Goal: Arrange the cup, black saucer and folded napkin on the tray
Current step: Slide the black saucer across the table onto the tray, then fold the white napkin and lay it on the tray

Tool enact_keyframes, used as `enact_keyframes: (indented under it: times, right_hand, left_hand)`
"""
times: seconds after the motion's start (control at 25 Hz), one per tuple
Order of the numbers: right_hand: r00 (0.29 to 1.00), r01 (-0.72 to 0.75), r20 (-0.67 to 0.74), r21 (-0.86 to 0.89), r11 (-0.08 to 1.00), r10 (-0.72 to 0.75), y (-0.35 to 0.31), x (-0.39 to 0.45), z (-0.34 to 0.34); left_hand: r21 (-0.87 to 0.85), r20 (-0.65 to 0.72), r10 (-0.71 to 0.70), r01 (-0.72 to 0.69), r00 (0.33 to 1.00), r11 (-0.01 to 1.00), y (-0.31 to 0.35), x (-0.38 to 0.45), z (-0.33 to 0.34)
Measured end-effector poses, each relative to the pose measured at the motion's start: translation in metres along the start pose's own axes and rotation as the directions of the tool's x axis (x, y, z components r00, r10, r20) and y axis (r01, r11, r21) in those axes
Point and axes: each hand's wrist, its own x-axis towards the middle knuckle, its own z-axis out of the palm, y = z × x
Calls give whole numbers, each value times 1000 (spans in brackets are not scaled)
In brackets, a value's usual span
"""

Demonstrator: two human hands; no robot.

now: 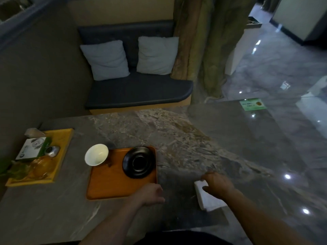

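Napkin (208, 196) beneath right hand (218, 183)

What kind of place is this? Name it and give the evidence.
Probably a tea house or cafe booth. A built-in cushioned bench with two pillows faces a stone table, which holds an orange serving tray, and a second yellow tray of tea things. Polished floor lies beyond.

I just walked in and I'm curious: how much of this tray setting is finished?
Partly done. The black saucer already lies on the orange tray, and the white cup sits at the tray's far left corner, overhanging its edge. In hand: the right hand rests on the folded napkin, which lies on the table beside the tray. The left hand is at the tray's near right corner. Left: napkin onto tray, perhaps tidying the cup.
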Motion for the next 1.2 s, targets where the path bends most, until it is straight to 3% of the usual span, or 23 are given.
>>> enact_keyframes:
  times: [0.28, 0.6, 0.92, 1.2]
  right_hand:
    - [998, -60, 15, -26, 998, 60, 74, -24, 1]
    - [997, -17, 80, -100, 995, 25, 90, -8, 2]
    - [993, 78, 102, -166, 983, -61, 80, 12, 14]
    - [994, 100, -21, -113, 989, -103, 80, 6, 22]
  left_hand:
    - [188, 48, 31, -39, 998, 981, 72, 38, -3]
    - [444, 72, -1, -32, 997, 895, 118, 68, -1]
    - [381, -36, 11, 4, 999, 925, 146, 83, 14]
    - [335, -142, -20, 67, 990, 940, 148, 77, 27]
